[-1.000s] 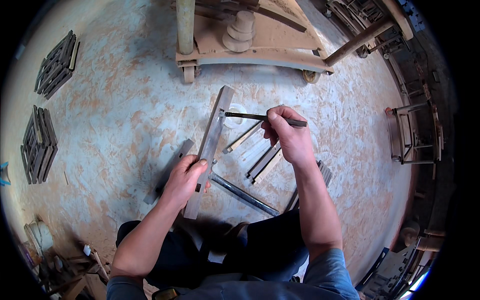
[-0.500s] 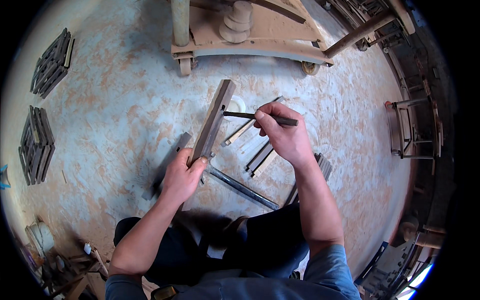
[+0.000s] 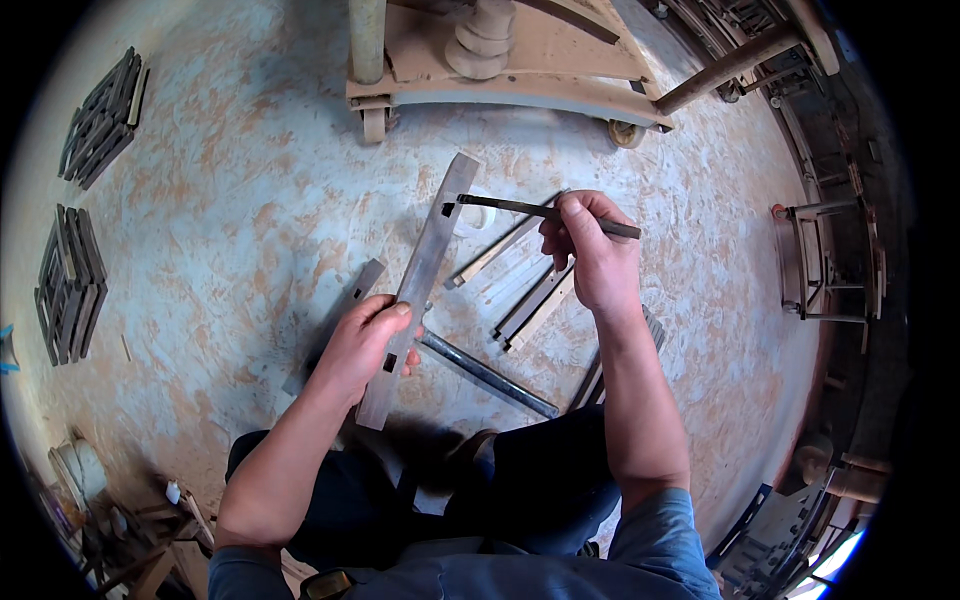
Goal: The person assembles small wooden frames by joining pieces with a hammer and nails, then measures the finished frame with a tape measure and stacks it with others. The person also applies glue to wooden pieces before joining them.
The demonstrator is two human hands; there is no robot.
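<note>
My left hand (image 3: 372,345) is closed around the lower part of a long brown wooden rail (image 3: 428,255), held tilted above the floor. Two dark rectangular mortises show on its upward face, one near the far end and one beside my fingers. Pinched in my right hand (image 3: 597,245) is a slim dark stick (image 3: 545,211). Its tip is close to the rail's far mortise; whether they touch I cannot tell. Partly hidden behind the rail and stick, a round white dish (image 3: 477,222) sits on the floor. A hammer (image 3: 485,372) lies below my left hand, its head mostly covered.
Loose wooden strips (image 3: 535,305) lie right of the hammer. Another mortised rail (image 3: 335,325) rests to the left. Two stacks of slatted frames (image 3: 72,285) stand at far left. Ahead is a wheeled wooden cart (image 3: 560,85). Metal stands (image 3: 830,260) line the right side.
My left hand has turned the rail so its broad mortised face shows. My right hand has drawn the stick a little right and away from me.
</note>
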